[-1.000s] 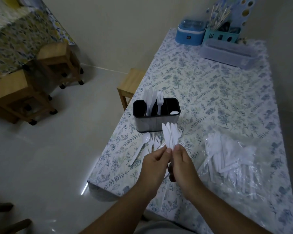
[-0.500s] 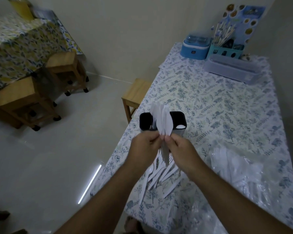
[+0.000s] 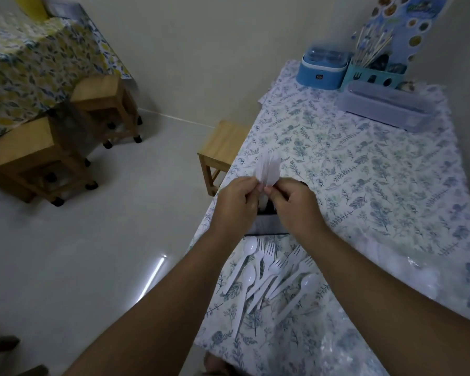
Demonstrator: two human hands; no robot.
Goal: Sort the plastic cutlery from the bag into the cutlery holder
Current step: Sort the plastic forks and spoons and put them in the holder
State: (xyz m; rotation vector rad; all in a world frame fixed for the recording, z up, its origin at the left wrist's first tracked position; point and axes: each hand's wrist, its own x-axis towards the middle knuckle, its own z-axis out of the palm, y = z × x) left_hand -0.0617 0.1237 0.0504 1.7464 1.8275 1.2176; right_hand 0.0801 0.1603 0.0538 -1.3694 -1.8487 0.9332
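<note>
Both hands hold a bunch of white plastic knives [image 3: 268,168] upright, blades up, directly over the black cutlery holder [image 3: 265,223]. My left hand [image 3: 236,204] and my right hand [image 3: 293,207] pinch the bunch from either side and hide most of the holder. On the floral tablecloth [image 3: 364,169] in front of the holder lie several loose white forks and spoons [image 3: 272,272]. The clear plastic bag [image 3: 423,278] shows at the right, partly behind my right forearm.
At the table's far end stand a blue lidded box [image 3: 323,69], a teal utensil caddy [image 3: 372,74] and a clear long container [image 3: 385,107]. A small wooden stool [image 3: 220,147] stands by the table's left edge. More stools [image 3: 38,153] and another table are at the left.
Both hands have carried the bunch of knives forward from near the table's front edge to above the holder. The view has shifted downward, so the loose forks and spoons now show between my forearms.
</note>
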